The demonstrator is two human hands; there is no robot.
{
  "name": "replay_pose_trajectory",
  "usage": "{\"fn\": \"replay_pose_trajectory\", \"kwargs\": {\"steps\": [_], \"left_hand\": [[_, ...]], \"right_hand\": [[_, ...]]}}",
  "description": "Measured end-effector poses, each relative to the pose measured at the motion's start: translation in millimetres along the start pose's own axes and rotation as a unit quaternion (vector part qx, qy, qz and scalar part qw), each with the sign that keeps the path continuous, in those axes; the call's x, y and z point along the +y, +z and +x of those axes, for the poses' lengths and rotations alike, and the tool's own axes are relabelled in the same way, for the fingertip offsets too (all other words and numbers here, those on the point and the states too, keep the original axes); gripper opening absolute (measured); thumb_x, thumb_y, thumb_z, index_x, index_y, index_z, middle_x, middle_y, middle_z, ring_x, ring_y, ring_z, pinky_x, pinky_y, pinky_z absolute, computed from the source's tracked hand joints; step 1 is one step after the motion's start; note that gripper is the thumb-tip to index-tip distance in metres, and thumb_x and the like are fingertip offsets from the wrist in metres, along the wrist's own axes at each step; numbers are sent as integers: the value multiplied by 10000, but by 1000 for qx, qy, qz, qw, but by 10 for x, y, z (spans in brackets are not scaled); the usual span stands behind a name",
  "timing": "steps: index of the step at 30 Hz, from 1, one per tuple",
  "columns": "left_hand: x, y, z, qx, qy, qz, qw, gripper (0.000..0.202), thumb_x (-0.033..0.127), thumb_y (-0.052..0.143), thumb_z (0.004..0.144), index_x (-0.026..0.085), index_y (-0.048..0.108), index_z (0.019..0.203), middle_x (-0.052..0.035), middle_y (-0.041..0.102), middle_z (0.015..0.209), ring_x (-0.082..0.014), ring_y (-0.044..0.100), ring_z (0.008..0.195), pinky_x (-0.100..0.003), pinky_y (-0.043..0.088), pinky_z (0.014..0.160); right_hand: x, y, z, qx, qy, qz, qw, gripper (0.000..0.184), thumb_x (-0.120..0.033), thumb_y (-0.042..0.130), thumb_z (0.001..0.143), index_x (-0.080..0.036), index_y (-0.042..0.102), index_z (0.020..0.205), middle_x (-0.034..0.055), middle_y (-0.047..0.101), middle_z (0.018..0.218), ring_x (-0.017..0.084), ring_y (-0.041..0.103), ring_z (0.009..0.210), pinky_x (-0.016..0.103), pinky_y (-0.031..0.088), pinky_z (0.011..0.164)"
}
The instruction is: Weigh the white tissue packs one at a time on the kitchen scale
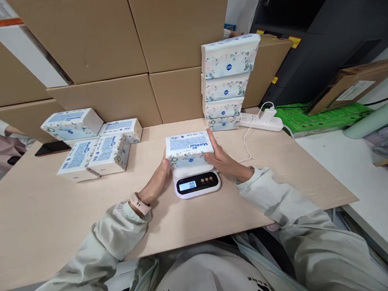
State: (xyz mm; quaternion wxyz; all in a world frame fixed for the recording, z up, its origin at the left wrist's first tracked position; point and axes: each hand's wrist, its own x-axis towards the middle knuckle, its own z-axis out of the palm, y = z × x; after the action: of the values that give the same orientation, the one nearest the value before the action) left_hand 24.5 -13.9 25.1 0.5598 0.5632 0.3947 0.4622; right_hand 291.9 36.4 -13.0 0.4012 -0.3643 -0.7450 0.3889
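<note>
Between my two hands is a white and blue pack of tissues point(189, 147) with "Manhua" printed on top. It sits over the plate of a small white digital scale point(198, 184), whose lit display reads 0.0; I cannot tell whether pack and plate touch. My left hand point(158, 180) presses against the pack's left side. On its right side, my right hand point(222, 156) grips with the thumb at the front corner and the fingers along the side.
Several tissue packs point(109, 155) lie at the left, near a dark phone point(52, 148). A tall stack of tissue packs point(227, 77) stands at the back right beside a white power strip point(261, 121). Cardboard boxes point(99, 36) wall off the table's point(147, 231) far edge. Another person's arm point(12, 130) shows at far left.
</note>
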Motion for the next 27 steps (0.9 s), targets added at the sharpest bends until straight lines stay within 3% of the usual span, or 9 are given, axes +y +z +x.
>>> {"fn": "replay_pose_trajectory", "kwargs": {"steps": [3, 5, 8, 11, 17, 27], "left_hand": [[-93, -153, -84, 116, -11, 14, 993, 640, 740, 578, 914, 277, 670, 1347, -88, 497, 1604, -278, 229, 1618, -432, 165, 1333], [-188, -292, -143, 194, -5, 12, 981, 630, 726, 563, 931, 270, 652, 1357, -112, 494, 1602, -299, 378, 1554, -458, 278, 1279], [-316, -478, -191, 288, 4, -23, 957, 606, 674, 626, 890, 192, 673, 1254, -166, 678, 1359, -294, 654, 1251, -443, 450, 1121], [-356, -571, -184, 333, -13, -82, 939, 493, 588, 645, 853, 157, 673, 1090, -139, 748, 1096, -238, 714, 984, -396, 508, 999], [-289, -553, -151, 349, -34, -113, 930, 420, 510, 645, 815, 138, 665, 1009, -114, 748, 988, -201, 699, 889, -353, 512, 933], [-306, -556, -165, 341, -22, -105, 934, 427, 530, 631, 826, 143, 692, 996, -112, 748, 985, -210, 700, 885, -363, 522, 913]], "right_hand": [[-88, -105, -62, 70, 8, -24, 997, 953, -693, 544, 945, -339, 48, 1676, 54, 66, 1783, 267, 87, 1657, 593, 91, 1338], [-150, -202, -123, 201, -12, -13, 979, 792, -679, 484, 979, -336, 224, 1643, 80, 261, 1739, 266, 290, 1603, 573, 202, 1320], [-192, -345, -206, 428, -30, 15, 903, 560, -619, 387, 1029, -297, 483, 1477, 102, 599, 1457, 254, 636, 1287, 572, 392, 1205], [-176, -448, -243, 538, -28, 24, 842, 472, -570, 387, 1029, -266, 566, 1341, 90, 663, 1283, 219, 706, 1031, 540, 474, 1093], [-137, -474, -229, 540, -35, 44, 840, 423, -566, 391, 1019, -289, 585, 1274, 83, 660, 1230, 202, 701, 933, 472, 513, 998], [-115, -348, -218, 508, -29, 34, 860, 504, -613, 384, 1006, -239, 570, 1288, 87, 657, 1207, 194, 690, 904, 493, 522, 1002]]}}
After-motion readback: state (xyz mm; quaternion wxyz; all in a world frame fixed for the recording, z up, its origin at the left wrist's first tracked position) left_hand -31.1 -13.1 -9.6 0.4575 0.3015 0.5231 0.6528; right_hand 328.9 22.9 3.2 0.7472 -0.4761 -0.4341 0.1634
